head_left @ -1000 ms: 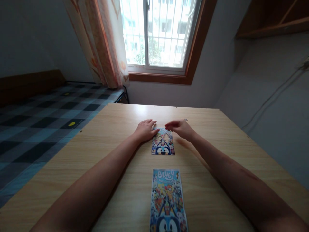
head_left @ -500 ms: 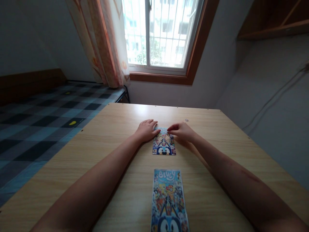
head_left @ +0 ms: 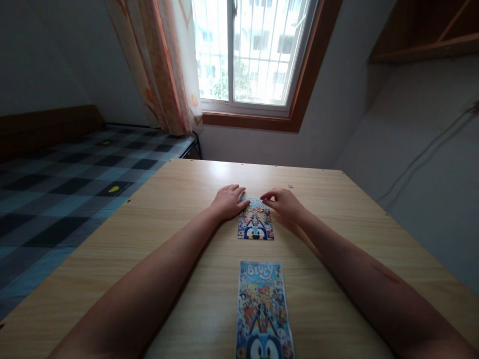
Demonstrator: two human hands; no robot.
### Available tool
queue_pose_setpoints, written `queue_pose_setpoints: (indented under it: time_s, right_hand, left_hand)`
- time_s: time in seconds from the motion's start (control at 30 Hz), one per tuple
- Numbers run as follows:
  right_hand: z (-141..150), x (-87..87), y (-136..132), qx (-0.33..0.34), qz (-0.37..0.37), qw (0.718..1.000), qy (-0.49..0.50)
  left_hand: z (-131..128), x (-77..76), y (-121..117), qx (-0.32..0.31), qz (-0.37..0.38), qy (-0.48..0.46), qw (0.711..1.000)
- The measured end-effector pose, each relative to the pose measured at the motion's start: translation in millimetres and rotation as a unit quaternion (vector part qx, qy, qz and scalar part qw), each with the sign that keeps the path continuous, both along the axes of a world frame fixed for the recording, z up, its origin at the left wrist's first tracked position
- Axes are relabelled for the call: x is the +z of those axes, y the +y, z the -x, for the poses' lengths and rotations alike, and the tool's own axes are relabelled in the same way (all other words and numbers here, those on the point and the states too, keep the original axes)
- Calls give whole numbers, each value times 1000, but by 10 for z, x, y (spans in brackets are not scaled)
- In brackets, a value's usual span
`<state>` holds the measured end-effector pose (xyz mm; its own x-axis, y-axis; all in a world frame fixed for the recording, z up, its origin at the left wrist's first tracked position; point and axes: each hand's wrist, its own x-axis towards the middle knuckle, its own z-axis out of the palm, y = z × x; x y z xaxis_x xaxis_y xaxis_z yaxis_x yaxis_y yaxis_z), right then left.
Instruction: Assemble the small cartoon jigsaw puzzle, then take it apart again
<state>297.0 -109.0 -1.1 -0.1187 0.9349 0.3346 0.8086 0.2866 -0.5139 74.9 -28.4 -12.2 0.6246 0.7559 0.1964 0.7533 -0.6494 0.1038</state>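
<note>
A small jigsaw puzzle with a blue cartoon dog's face lies on the wooden table. At its upper left, my left hand rests with fingers stretched out, the thumb touching the puzzle's edge. My right hand is at the upper right corner, thumb and index finger curled in a pinch. Whatever sits between those fingertips is too small to make out. Beyond that hand lies a loose puzzle piece or small cluster of pieces. Nearer to me is a Bluey picture box bearing the same artwork.
The light wooden table reaches toward a barred window with an orange curtain. To the left stands a bed with a checked cover. A wooden shelf hangs at upper right.
The right thumb and index finger have shifted slightly at the puzzle's upper right corner and look a little farther apart. My left hand stays in place; the view has moved a touch.
</note>
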Motion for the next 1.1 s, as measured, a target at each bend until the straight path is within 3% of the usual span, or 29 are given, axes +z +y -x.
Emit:
queue_pose_setpoints:
  time_s: [0.33, 0.87, 1.0, 1.1]
  right_hand:
    - [-11, 24, -70, 57, 14, 996, -68]
    - [4, 19, -72, 66, 32, 994, -78]
    - [6, 4, -90, 79, 11, 995, -65]
    - [-21, -2, -85, 54, -50, 996, -50]
  left_hand:
    - [-23, 9, -12, -4, 5, -1, 1000]
    - [-44, -7, 9, 1, 20, -4, 1000]
    - [-43, 14, -1, 0, 20, -1, 1000]
    - [-38, 31, -9, -1, 23, 1, 1000]
